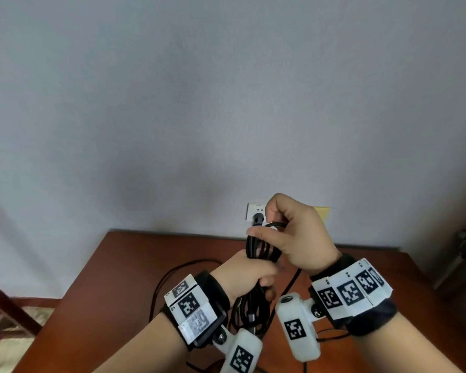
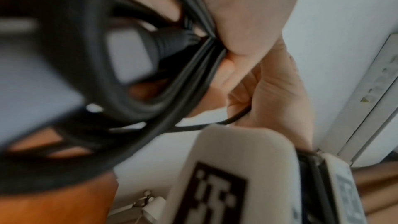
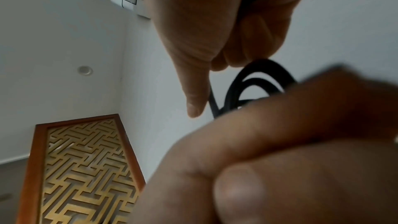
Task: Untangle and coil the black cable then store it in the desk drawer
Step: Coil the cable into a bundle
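In the head view both hands are raised above the brown desk (image 1: pixel 105 292). My left hand (image 1: pixel 249 273) grips a bundle of several loops of the black cable (image 1: pixel 261 249) around its middle. My right hand (image 1: pixel 265 224) is just above and pinches one strand at the top of the loops. More cable hangs below my left hand, and a loose length (image 1: pixel 172 273) lies on the desk. The left wrist view shows the loops (image 2: pixel 133 105) close up and blurred. In the right wrist view my right hand (image 3: pixel 204 31) curls round the cable (image 3: pixel 258 77). No drawer is in view.
A white wall socket (image 1: pixel 254 211) with a black plug in it sits on the wall just behind the hands. Beside it is a yellow patch (image 1: pixel 322 211). A dark wooden frame (image 1: pixel 8 305) stands left of the desk. A wooden lattice panel (image 3: pixel 86 168) shows in the right wrist view.
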